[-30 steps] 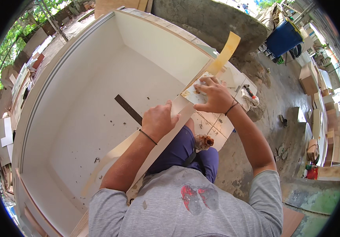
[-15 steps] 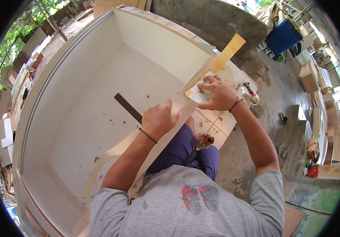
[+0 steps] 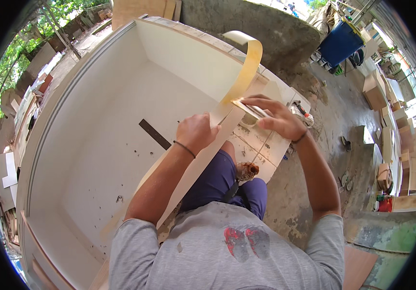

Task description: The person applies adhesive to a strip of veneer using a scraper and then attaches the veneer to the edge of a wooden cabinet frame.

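The person's left hand [image 3: 198, 131] is curled into a loose fist over the near rim [image 3: 208, 154] of a large, white, open-topped cabinet [image 3: 87, 121], its fingers closed on a long, pale yellow strip [image 3: 249, 72]. The strip runs along the cabinet's near side, passing beneath the left forearm; beyond the fist its free end rises and curls back over the far right corner. The right hand [image 3: 283, 118] grips a thin, flat, pale plate [image 3: 250, 108], thumb below and fingers above, with the plate tilted and its left end right by the strip; whether they touch is hard to tell. Inside the cabinet a dark flat bar [image 3: 154, 134] lies on the white panel among scattered dark crumbs. To the right of the cabinet is a tiled surface [image 3: 254, 145], bearing a hammer [image 3: 305, 114] beside a crumpled white cloth [image 3: 297, 110]. A brown-stained container [image 3: 247, 170] sits by the person's knee. Farther off, a blue bin [image 3: 342, 43] stands on the concrete floor [image 3: 331, 108], and brown boxes [image 3: 374, 92] line the right side.
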`<state>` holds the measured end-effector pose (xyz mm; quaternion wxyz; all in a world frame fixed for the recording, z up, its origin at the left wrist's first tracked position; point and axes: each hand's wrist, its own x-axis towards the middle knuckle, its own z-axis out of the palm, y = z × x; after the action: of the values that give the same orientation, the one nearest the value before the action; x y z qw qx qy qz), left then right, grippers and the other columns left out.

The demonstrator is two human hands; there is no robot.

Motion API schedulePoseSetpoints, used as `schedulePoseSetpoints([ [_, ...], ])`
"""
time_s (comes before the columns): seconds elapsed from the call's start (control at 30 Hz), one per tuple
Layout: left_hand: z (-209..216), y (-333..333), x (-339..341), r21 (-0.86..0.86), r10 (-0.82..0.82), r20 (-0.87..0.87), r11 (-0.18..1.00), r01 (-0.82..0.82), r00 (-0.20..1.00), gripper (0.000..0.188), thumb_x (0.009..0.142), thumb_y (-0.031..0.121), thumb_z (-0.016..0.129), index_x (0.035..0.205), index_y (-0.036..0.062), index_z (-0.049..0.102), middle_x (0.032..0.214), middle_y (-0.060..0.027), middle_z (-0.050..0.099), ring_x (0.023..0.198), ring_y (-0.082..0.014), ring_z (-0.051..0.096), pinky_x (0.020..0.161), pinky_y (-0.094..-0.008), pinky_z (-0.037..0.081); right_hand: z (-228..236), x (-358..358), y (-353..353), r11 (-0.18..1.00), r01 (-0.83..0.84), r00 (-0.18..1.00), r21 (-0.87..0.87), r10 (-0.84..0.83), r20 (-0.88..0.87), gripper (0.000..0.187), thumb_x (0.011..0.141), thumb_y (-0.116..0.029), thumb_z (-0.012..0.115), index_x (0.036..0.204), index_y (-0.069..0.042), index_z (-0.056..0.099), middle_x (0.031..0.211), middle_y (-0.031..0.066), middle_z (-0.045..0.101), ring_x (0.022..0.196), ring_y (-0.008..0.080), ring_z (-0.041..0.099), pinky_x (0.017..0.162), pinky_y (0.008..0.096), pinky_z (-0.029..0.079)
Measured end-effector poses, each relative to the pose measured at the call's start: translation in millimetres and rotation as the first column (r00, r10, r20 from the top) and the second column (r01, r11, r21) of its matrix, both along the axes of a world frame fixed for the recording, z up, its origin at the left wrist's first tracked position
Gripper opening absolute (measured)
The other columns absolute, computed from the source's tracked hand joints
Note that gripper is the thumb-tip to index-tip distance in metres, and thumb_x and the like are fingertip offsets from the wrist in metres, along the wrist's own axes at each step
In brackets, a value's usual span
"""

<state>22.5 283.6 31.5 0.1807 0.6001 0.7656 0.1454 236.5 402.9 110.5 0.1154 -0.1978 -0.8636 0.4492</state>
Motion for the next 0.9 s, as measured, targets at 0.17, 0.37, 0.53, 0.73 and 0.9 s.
schedulePoseSetpoints([
  [0.17, 4, 25, 7, -0.035, 0.001, -0.001, 0.999, -0.001, 1.0, 0.048, 0.084, 0.043, 0.065, 0.111, 0.0028, 0.066, 0.102, -0.0199, 0.07, 0.098, -0.0359, 0.067, 0.086, -0.0452, 0.053, -33, -17, 23, 0.97, 0.079, 0.994, -0.231, -0.093, -0.05, 0.06, 0.087, -0.041, 0.061, 0.133, -0.002, 0.058, 0.132, 0.0179, 0.06, 0.123, 0.0272, 0.053, 0.106, 0.0364, 0.039],
  [0.37, -9, -7, -20, 0.041, -0.046, 0.014, 0.998, 0.046, 0.999, 0.062, 0.083, 0.046, 0.07, 0.126, 0.0038, 0.061, 0.106, -0.0207, 0.069, 0.101, -0.0352, 0.067, 0.088, -0.0437, 0.053, -54, -22, 26, 0.982, 0.041, 0.997, -0.186, -0.052, -0.056, 0.059, 0.087, -0.039, 0.061, 0.133, -0.003, 0.059, 0.133, 0.0189, 0.059, 0.124, 0.0283, 0.053, 0.107, 0.0371, 0.038],
  [0.53, -31, -75, -64, 0.224, -0.129, 0.142, 0.97, 0.095, 0.981, 0.074, 0.082, 0.055, 0.069, 0.136, 0.0058, 0.054, 0.103, -0.0224, 0.069, 0.093, -0.0367, 0.068, 0.08, -0.045, 0.055, -50, -22, 23, 0.981, 0.024, 0.998, -0.195, -0.035, -0.054, 0.059, 0.084, -0.038, 0.065, 0.133, -0.006, 0.06, 0.134, 0.0173, 0.059, 0.126, 0.028, 0.052, 0.108, 0.0374, 0.038],
  [0.73, 34, -83, -33, -0.068, -0.079, -0.029, 0.995, 0.077, 0.996, 0.081, 0.083, 0.056, 0.069, 0.136, -0.0018, 0.051, 0.089, -0.0258, 0.069, 0.086, -0.039, 0.069, 0.076, -0.0449, 0.055, -49, -26, 19, 0.998, 0.006, 0.999, -0.062, -0.003, 0.045, 0.07, 0.078, -0.044, 0.073, 0.134, -0.004, 0.059, 0.136, 0.0128, 0.055, 0.13, 0.0273, 0.048, 0.109, 0.0388, 0.038],
  [0.9, 4, -77, -24, -0.123, -0.063, -0.101, 0.991, 0.05, 0.993, 0.079, 0.083, 0.056, 0.067, 0.136, -0.0002, 0.051, 0.08, -0.0218, 0.069, 0.079, -0.0379, 0.07, 0.072, -0.0459, 0.056, -55, -24, 1, 0.915, 0.019, 0.982, 0.402, -0.092, 0.163, 0.07, 0.072, -0.052, 0.075, 0.129, -0.012, 0.064, 0.134, 0.0131, 0.055, 0.128, 0.032, 0.049, 0.102, 0.0461, 0.039],
])
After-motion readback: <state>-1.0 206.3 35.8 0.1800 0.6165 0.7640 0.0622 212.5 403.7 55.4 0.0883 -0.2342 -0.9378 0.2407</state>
